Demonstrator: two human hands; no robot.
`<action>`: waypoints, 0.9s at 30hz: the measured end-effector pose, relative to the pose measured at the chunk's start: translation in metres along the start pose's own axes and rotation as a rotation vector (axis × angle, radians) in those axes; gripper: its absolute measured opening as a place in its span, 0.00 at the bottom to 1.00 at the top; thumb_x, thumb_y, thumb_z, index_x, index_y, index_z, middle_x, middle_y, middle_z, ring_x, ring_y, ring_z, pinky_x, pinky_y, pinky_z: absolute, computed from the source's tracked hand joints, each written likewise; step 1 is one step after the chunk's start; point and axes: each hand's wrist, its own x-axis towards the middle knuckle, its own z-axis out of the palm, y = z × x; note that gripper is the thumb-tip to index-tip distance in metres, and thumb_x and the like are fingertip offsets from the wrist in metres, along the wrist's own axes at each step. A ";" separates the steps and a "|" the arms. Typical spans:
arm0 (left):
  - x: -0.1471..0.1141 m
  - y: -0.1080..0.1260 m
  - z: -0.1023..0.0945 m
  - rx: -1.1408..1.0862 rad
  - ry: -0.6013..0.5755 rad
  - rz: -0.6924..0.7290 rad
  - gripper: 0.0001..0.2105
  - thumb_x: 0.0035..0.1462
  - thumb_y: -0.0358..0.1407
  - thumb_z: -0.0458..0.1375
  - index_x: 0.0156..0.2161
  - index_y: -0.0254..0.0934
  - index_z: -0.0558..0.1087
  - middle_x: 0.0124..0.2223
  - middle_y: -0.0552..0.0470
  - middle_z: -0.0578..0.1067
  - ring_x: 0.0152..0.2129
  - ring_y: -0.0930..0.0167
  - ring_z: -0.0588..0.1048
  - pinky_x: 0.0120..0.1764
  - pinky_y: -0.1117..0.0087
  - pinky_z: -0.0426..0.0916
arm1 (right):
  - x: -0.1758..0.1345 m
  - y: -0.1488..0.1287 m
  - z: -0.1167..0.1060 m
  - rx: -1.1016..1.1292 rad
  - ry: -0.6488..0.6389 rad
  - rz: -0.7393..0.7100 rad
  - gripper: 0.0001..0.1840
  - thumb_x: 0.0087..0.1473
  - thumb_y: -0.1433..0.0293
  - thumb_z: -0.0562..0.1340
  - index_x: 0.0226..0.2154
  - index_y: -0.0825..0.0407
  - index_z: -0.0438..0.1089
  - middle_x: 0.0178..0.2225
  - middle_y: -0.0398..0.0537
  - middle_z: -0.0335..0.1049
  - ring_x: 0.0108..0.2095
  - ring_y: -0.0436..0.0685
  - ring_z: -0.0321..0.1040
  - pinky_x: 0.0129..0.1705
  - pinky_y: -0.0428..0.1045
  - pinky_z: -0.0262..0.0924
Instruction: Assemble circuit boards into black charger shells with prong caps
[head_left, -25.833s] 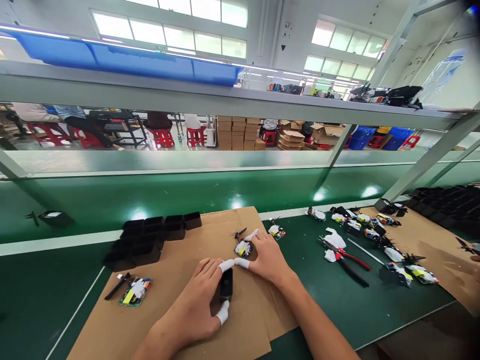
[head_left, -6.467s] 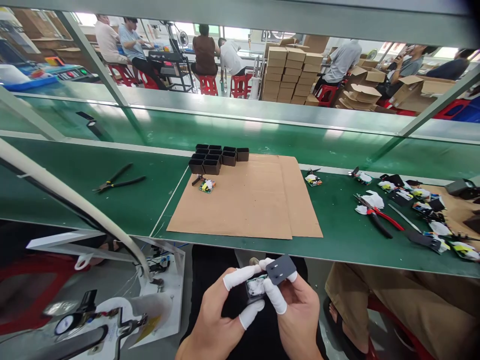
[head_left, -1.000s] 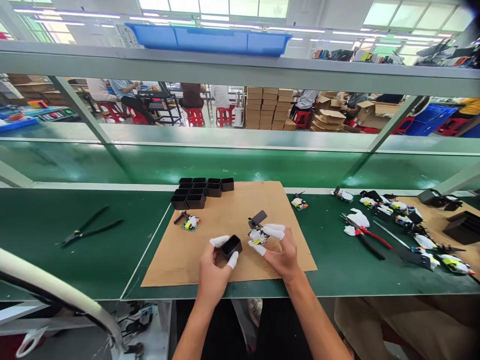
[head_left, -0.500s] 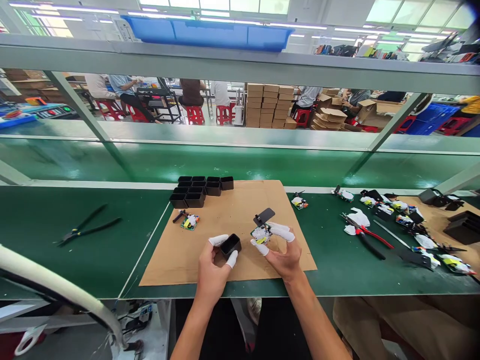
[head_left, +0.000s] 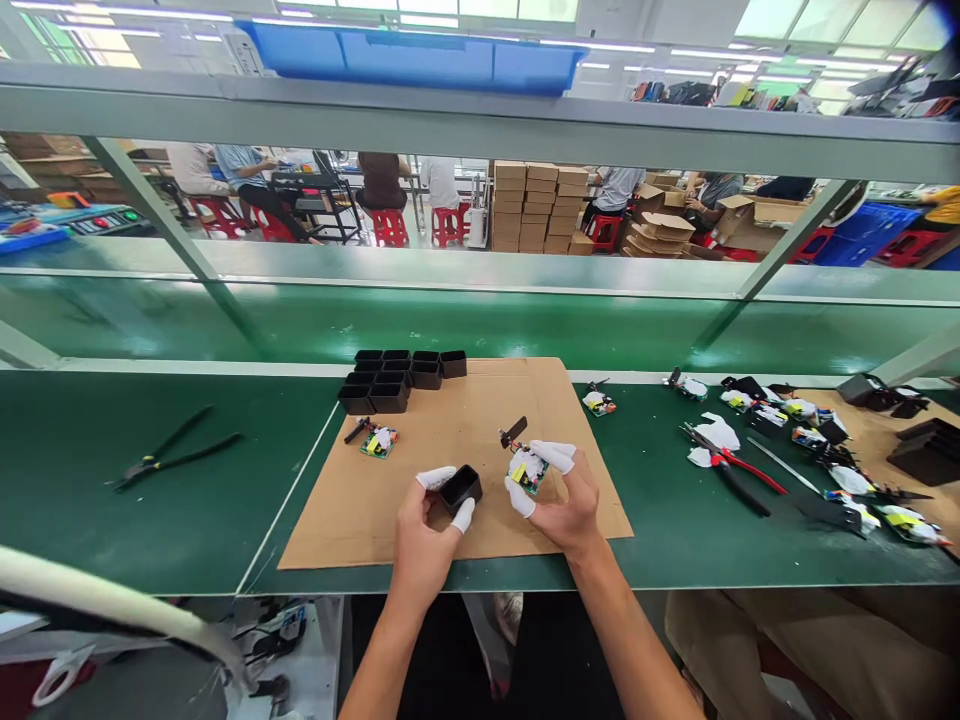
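Since half a second ago the black flap on the circuit board has tipped from flat to nearly edge-on, and the board sits a little lower; the left side is unchanged. Just left of the frame's centre, the left hand pinches an open black box between white-capped thumb and forefinger, above the cardboard sheet. Just beside it, the right hand, palm up, grips the small board with white, yellow and green parts between capped fingertips.
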 end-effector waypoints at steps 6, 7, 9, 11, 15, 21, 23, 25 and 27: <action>0.001 0.000 0.001 -0.005 0.004 0.011 0.18 0.56 0.39 0.70 0.52 0.41 0.78 0.53 0.44 0.83 0.51 0.58 0.83 0.57 0.54 0.79 | 0.003 -0.002 0.000 -0.010 -0.024 0.006 0.29 0.57 0.67 0.76 0.60 0.42 0.73 0.41 0.51 0.80 0.38 0.64 0.78 0.39 0.61 0.76; 0.001 0.000 0.001 -0.006 0.005 0.013 0.18 0.56 0.39 0.70 0.51 0.41 0.78 0.53 0.44 0.83 0.51 0.58 0.83 0.56 0.54 0.80 | 0.003 -0.002 0.000 -0.010 -0.025 0.007 0.29 0.57 0.67 0.76 0.59 0.42 0.73 0.40 0.51 0.80 0.37 0.64 0.77 0.38 0.60 0.76; 0.001 0.000 0.001 -0.004 0.006 0.018 0.18 0.55 0.39 0.70 0.51 0.40 0.78 0.52 0.45 0.83 0.50 0.58 0.83 0.56 0.53 0.80 | 0.003 -0.002 0.001 -0.012 -0.026 0.011 0.27 0.57 0.65 0.76 0.57 0.43 0.74 0.39 0.50 0.79 0.36 0.63 0.77 0.37 0.60 0.76; 0.001 -0.001 0.002 -0.001 0.007 0.020 0.18 0.55 0.39 0.71 0.51 0.40 0.78 0.51 0.45 0.83 0.50 0.58 0.83 0.56 0.53 0.80 | 0.003 -0.002 0.001 -0.017 -0.026 0.018 0.25 0.57 0.64 0.76 0.55 0.44 0.74 0.38 0.50 0.79 0.35 0.63 0.77 0.36 0.59 0.75; 0.002 -0.003 0.001 0.004 0.005 0.026 0.18 0.55 0.39 0.71 0.51 0.40 0.78 0.52 0.45 0.83 0.51 0.57 0.83 0.57 0.52 0.79 | 0.003 -0.003 0.001 -0.016 -0.025 0.019 0.24 0.57 0.64 0.77 0.53 0.45 0.73 0.36 0.49 0.79 0.33 0.62 0.76 0.34 0.58 0.75; 0.002 -0.006 0.001 0.004 0.000 0.026 0.18 0.55 0.39 0.71 0.51 0.40 0.78 0.52 0.44 0.83 0.51 0.57 0.83 0.57 0.53 0.78 | 0.004 -0.003 0.003 -0.016 -0.005 0.002 0.24 0.55 0.65 0.78 0.51 0.45 0.72 0.36 0.49 0.80 0.34 0.62 0.76 0.34 0.58 0.75; 0.002 -0.005 0.002 0.002 -0.001 0.025 0.18 0.56 0.39 0.71 0.51 0.40 0.78 0.52 0.44 0.83 0.51 0.57 0.83 0.57 0.53 0.79 | 0.004 -0.003 0.003 -0.018 0.006 -0.003 0.23 0.55 0.65 0.78 0.50 0.45 0.72 0.36 0.49 0.79 0.34 0.61 0.76 0.34 0.57 0.76; 0.002 -0.004 0.002 0.001 -0.004 0.023 0.18 0.56 0.39 0.71 0.51 0.40 0.77 0.52 0.45 0.83 0.51 0.58 0.83 0.57 0.53 0.78 | 0.005 -0.004 0.003 -0.013 0.011 -0.008 0.23 0.56 0.66 0.77 0.51 0.45 0.72 0.35 0.48 0.79 0.34 0.61 0.76 0.35 0.57 0.76; 0.002 -0.002 0.002 0.001 -0.010 0.022 0.18 0.56 0.39 0.70 0.51 0.40 0.77 0.52 0.45 0.83 0.51 0.58 0.82 0.57 0.53 0.78 | 0.006 -0.006 0.002 -0.001 0.007 -0.013 0.23 0.56 0.68 0.76 0.52 0.46 0.72 0.35 0.47 0.79 0.34 0.61 0.77 0.36 0.57 0.78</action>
